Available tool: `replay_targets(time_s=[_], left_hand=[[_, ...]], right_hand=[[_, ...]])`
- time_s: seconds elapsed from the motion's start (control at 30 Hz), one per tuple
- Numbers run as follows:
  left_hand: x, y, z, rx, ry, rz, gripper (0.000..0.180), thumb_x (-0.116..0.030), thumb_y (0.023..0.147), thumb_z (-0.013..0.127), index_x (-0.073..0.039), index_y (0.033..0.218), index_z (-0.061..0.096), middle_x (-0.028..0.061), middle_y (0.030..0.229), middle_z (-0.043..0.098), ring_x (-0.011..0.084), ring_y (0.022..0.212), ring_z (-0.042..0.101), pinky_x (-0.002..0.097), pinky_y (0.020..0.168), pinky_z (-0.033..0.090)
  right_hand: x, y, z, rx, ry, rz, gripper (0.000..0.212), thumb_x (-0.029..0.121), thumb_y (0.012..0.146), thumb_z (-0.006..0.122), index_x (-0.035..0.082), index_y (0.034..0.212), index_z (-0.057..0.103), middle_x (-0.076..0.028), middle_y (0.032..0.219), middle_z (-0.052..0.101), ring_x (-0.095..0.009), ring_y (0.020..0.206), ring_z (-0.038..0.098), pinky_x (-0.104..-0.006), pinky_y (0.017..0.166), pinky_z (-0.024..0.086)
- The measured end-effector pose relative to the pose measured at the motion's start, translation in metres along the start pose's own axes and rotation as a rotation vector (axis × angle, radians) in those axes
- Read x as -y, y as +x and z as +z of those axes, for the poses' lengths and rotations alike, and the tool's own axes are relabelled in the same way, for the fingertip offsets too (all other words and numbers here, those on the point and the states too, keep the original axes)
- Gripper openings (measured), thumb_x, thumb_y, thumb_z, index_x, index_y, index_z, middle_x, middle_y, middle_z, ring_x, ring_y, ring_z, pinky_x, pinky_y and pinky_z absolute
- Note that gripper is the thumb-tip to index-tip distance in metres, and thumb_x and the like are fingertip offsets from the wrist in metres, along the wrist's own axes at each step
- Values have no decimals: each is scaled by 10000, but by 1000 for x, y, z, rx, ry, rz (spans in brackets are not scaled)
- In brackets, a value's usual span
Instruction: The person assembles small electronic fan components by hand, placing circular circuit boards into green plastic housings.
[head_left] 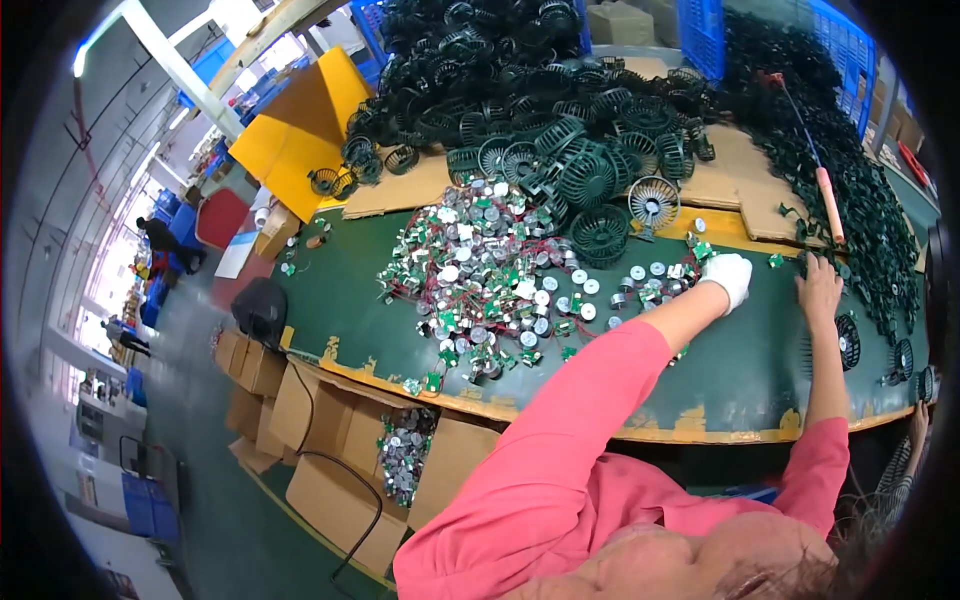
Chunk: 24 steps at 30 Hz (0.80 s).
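The loose motors (657, 269) lie at nine o'clock from the left hand (730, 280), right up against its fingers, and on the same green table (740, 375). Twelve here points away from the person. The left hand is plainly the nearer; the right hand (820, 292) sits at about three o'clock from it, a gap of bare table between the two.

The left hand, in a white glove, is palm down and rounded over the edge of that small group — its fingertips are hidden, so I cannot tell whether it pinches a motor. The right hand is bare, back up, its bent fingers a little apart and their tips down by the edge of the clips (865, 190); whether anything is between them I cannot tell.

The loose motors share no one long axis: many show a round face upward, others lean. Farther out at nine o'clock from the left hand spreads the motor heap (450, 272), tangled with red wire. A wire cage (654, 205) stands toward half past ten, near but apart. From the right hand, a green board (776, 261) lies at ten o'clock, a dark cage (848, 342) at five, and a pink-handled tool (829, 205) at twelve — its long axis running from eleven to five.
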<state>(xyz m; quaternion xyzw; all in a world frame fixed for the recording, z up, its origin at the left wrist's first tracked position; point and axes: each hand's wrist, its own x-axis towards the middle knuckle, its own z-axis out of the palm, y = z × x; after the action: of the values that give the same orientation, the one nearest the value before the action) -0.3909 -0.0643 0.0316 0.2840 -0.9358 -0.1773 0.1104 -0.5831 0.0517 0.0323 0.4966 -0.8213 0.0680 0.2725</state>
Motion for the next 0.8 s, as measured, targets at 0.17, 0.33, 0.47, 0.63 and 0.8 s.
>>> replay_targets(time_s=[0.17,0.33,0.47,0.63,0.8], left_hand=[[2,-36,-60,79,-160,184,331,-352,805,593,-41,885,676,188,849,667,357,824,647,433,737,510],[27,-119,-127,-112,-535,252,301,-271,888,564,-61,1096,507,140,809,638,260,707,638,347,665,495],[39,-190,-146,-152,-1054,141,365,-218,926,546,-18,1202,416,116,947,598,151,857,592,287,746,486],[46,-253,-137,-535,-1179,96,466,-313,874,613,-3,1187,460,85,950,616,133,863,602,283,769,488],[44,-284,-136,-573,-1190,-106,382,-198,845,637,-17,1135,468,32,926,536,100,826,510,245,767,443]], right_hand=[[74,22,-16,33,327,-151,463,186,709,744,80,1134,592,-101,1020,630,-306,963,582,-423,832,426],[142,48,-17,100,577,-250,430,141,785,636,108,1205,551,-108,1122,598,-297,1076,542,-432,885,405],[176,64,-2,-62,463,-431,457,73,758,599,118,1210,548,-125,1213,542,-309,1098,525,-429,883,414],[201,86,26,-161,307,-641,169,83,753,534,76,888,634,-151,1272,505,-300,1185,468,-410,909,403],[199,103,13,-279,274,-731,149,140,716,596,67,842,623,-117,1127,561,-272,1180,466,-387,930,385]])
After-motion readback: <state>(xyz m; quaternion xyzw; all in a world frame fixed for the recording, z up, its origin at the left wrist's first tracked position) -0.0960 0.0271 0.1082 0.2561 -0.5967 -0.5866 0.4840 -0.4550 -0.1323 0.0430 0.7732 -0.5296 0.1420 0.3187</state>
